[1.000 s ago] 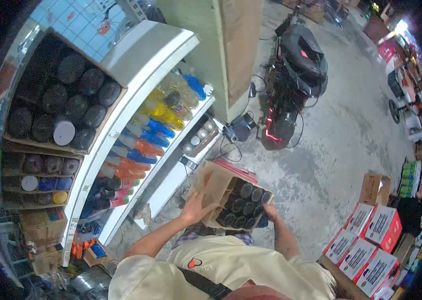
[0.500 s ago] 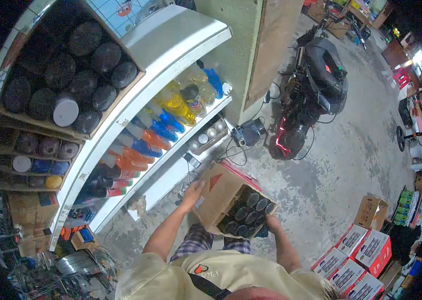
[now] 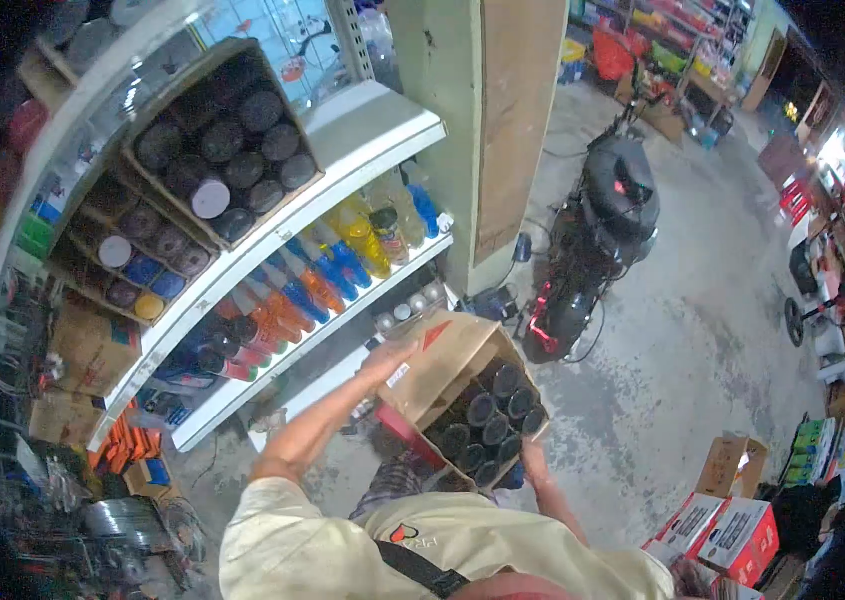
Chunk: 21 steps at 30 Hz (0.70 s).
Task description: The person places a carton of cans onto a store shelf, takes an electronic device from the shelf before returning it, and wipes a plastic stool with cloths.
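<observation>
Box (image 3: 440, 375): there it was in the head view, the cardboard box, held off the floor (image 3: 683, 370) just out from the white shelf (image 3: 378, 122), its uncovered side turned toward the camera.
Left hand (image 3: 390, 358): on the box wall nearest the shelf, fingers laid along the cardboard with only a slight bend, holding by pressure more than by wrapping round.
Right hand (image 3: 535, 452): over on the side away from the shelf, gripping the box's corner; most of its fingers were hidden, so how tightly they were curled, I could not tell.
Cans (image 3: 495, 430): dark round tops, bunched toward the side away from the shelf, with nothing visible holding them in; a sharper tilt, you felt, could have spilled them.
Cardboard: the danger point, perhaps! Uneven weight could have bowed the wall under that light left hand, or dragged the far corner down.
Bottles (image 3: 323, 288): packed along the shelf's lower level, near the box; a careless swing might have knocked a few over.
</observation>
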Each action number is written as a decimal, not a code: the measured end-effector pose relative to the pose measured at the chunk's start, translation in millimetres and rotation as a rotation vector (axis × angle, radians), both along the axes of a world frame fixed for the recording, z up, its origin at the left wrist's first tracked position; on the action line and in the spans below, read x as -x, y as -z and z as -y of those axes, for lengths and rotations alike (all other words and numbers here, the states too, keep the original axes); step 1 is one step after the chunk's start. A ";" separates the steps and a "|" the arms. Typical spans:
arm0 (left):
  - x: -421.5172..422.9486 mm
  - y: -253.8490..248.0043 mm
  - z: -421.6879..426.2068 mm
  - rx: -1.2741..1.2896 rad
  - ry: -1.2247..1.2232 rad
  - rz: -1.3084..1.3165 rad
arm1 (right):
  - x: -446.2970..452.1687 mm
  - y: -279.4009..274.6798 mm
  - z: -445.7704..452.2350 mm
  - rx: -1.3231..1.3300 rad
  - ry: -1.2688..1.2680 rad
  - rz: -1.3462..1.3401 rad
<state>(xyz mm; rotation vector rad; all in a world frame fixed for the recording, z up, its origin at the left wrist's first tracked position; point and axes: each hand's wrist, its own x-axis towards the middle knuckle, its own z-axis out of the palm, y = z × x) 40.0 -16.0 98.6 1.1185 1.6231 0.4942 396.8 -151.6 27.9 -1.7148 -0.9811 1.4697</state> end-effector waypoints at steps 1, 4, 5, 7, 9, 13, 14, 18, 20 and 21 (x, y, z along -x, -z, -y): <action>-13.6 -61.8 -5.5 -0.113 0.029 -0.094 | -10.9 41.3 -1.1 -0.100 -0.002 0.006; -16.1 -128.0 -36.7 -0.057 0.060 0.224 | 1.0 -43.9 -27.5 -0.116 0.159 -0.160; -28.1 -181.4 -35.9 -0.140 0.055 0.178 | 17.1 -109.5 -37.1 -0.137 0.205 -0.209; -12.7 -211.4 -78.6 -0.211 0.234 0.056 | 21.6 -122.2 -58.6 -0.224 0.226 -0.213; -11.1 -272.1 -107.9 -0.164 0.290 -0.024 | 32.5 -157.6 -81.4 -0.272 0.236 -0.399; -10.7 -374.8 -145.3 -0.445 0.446 -0.184 | 57.7 -244.3 -125.7 -0.435 0.220 -0.272; -11.8 -401.7 -146.9 -0.316 0.331 -0.263 | 66.4 -254.2 -140.0 -0.465 0.241 -0.358; -3.6 -482.3 -160.2 -0.478 0.403 -0.356 | 102.9 -289.7 -199.6 -0.551 0.266 -0.536; 13.6 -496.1 -174.2 -0.575 0.455 -0.282 | 115.6 -296.7 -221.7 -0.550 0.255 -0.619; 19.5 -499.8 -185.3 -0.612 0.411 -0.340 | 124.7 -305.0 -227.4 -0.596 0.264 -0.530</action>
